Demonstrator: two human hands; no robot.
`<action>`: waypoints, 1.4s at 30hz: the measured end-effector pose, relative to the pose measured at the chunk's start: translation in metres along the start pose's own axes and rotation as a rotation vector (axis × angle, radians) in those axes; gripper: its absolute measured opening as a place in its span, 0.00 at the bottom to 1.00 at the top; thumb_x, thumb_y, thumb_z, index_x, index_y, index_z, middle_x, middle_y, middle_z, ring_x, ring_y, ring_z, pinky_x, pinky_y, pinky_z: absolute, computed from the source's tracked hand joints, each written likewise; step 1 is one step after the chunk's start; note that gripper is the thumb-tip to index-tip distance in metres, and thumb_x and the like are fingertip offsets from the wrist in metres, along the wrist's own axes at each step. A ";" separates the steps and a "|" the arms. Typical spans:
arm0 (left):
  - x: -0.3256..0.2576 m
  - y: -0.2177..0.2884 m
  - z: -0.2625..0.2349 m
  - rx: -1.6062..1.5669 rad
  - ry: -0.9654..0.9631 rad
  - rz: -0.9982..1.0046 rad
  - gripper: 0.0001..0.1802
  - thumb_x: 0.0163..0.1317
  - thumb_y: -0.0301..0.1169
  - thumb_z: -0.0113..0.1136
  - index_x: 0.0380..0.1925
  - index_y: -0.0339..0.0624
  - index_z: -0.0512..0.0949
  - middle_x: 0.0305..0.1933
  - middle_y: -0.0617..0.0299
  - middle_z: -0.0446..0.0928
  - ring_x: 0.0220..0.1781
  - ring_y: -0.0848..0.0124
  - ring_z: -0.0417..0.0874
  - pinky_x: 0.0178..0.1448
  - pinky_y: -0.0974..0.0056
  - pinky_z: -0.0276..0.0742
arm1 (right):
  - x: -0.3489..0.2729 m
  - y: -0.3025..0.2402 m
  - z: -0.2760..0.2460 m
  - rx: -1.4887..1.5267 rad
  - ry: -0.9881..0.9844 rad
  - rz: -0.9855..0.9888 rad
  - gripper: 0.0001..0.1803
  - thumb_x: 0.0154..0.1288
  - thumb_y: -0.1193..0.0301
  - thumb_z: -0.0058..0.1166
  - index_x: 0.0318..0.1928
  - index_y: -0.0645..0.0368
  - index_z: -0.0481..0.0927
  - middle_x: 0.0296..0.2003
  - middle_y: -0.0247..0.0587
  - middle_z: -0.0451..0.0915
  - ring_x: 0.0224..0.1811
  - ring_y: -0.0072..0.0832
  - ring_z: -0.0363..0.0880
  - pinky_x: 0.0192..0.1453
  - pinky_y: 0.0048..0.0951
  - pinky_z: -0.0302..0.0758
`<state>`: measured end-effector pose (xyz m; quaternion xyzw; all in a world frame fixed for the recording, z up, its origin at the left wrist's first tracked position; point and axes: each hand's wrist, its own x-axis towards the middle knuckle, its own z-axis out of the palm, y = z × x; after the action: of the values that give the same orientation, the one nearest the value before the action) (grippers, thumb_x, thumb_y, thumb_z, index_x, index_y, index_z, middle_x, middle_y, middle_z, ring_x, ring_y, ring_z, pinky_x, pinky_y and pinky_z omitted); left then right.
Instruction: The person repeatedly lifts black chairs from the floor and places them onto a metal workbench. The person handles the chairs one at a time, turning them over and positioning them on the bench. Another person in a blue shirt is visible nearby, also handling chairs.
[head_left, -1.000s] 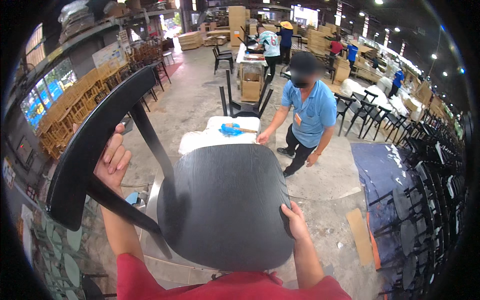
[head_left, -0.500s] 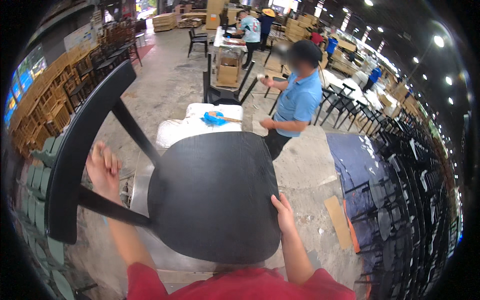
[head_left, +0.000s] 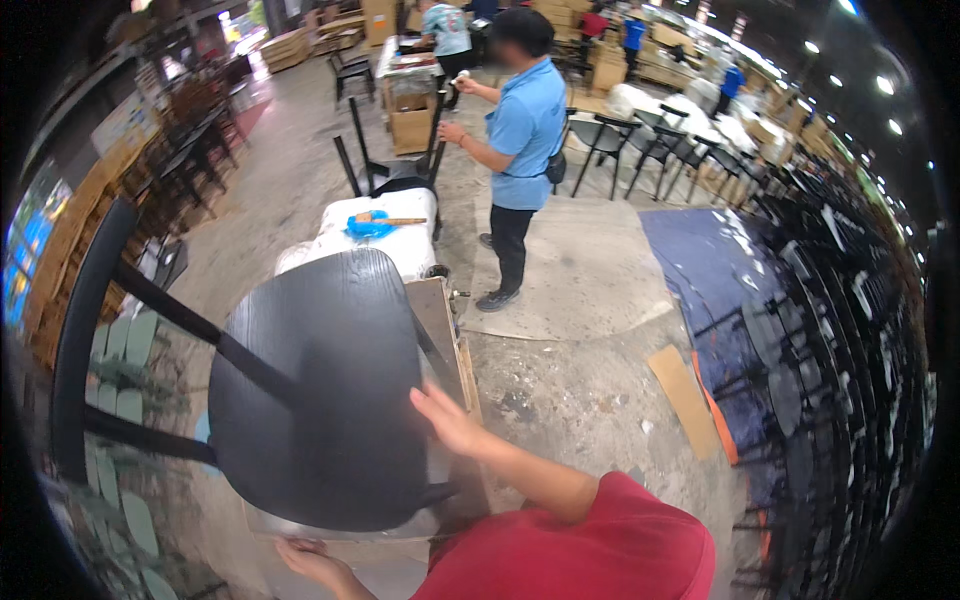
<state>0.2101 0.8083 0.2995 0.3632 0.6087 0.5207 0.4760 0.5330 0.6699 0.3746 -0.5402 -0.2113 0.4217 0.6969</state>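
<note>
A black wooden chair (head_left: 320, 400) with a rounded seat is turned so its curved backrest (head_left: 85, 330) stands to the left. It is over a grey work surface (head_left: 450, 370). My right hand (head_left: 447, 422) grips the seat's right edge. Just below the seat's near edge is my left hand (head_left: 322, 568); its fingers are partly hidden, so its hold does not show. Beyond the seat, a white padded surface (head_left: 335, 225) carries a blue crumpled cloth or bag (head_left: 368, 226) and a wooden-handled tool (head_left: 403, 221).
A co-worker in a blue shirt (head_left: 530, 120) stands ahead, hands by another upturned black chair (head_left: 395, 175). Stacked black chairs (head_left: 820, 400) line the right side. Pale green slatted pieces (head_left: 130, 345) lie left. A cardboard strip (head_left: 683, 400) is on the floor.
The chair has turned and shifted left in view. My left hand has gone from beside the backrest to below the seat's near edge. My right hand stays on the seat's right edge.
</note>
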 end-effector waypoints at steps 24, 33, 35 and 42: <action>-0.230 0.045 0.111 -0.103 -0.019 0.061 0.23 0.70 0.49 0.60 0.23 0.45 0.74 0.17 0.67 0.69 0.16 0.78 0.69 0.20 0.70 0.66 | -0.003 -0.021 -0.265 -0.224 -0.100 0.174 0.16 0.77 0.56 0.47 0.54 0.51 0.77 0.31 0.29 0.79 0.20 0.13 0.65 0.22 0.17 0.59; -0.214 0.040 0.154 -0.216 0.117 0.191 0.22 0.71 0.47 0.59 0.22 0.43 0.74 0.16 0.67 0.69 0.15 0.79 0.67 0.20 0.70 0.65 | 0.268 -0.087 -0.134 -0.626 -0.377 -0.251 0.23 0.73 0.52 0.52 0.48 0.61 0.79 0.30 0.41 0.83 0.21 0.22 0.75 0.25 0.27 0.71; -0.208 0.037 0.159 -0.240 0.151 0.185 0.23 0.71 0.47 0.58 0.22 0.43 0.74 0.16 0.67 0.69 0.15 0.79 0.67 0.20 0.70 0.64 | 0.313 -0.098 -0.115 -0.747 -0.440 -0.173 0.24 0.75 0.51 0.47 0.44 0.63 0.80 0.31 0.41 0.83 0.21 0.22 0.76 0.22 0.26 0.69; -0.217 0.044 0.166 -0.154 0.368 0.201 0.25 0.69 0.52 0.59 0.22 0.43 0.73 0.14 0.67 0.68 0.14 0.77 0.68 0.19 0.71 0.64 | 0.326 -0.100 -0.070 -0.512 -0.602 -0.044 0.26 0.79 0.53 0.40 0.36 0.63 0.78 0.24 0.34 0.75 0.18 0.22 0.71 0.22 0.25 0.68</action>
<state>0.4277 0.6614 0.3855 0.2835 0.6046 0.6677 0.3291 0.8027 0.8890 0.3926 -0.5440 -0.5162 0.4799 0.4553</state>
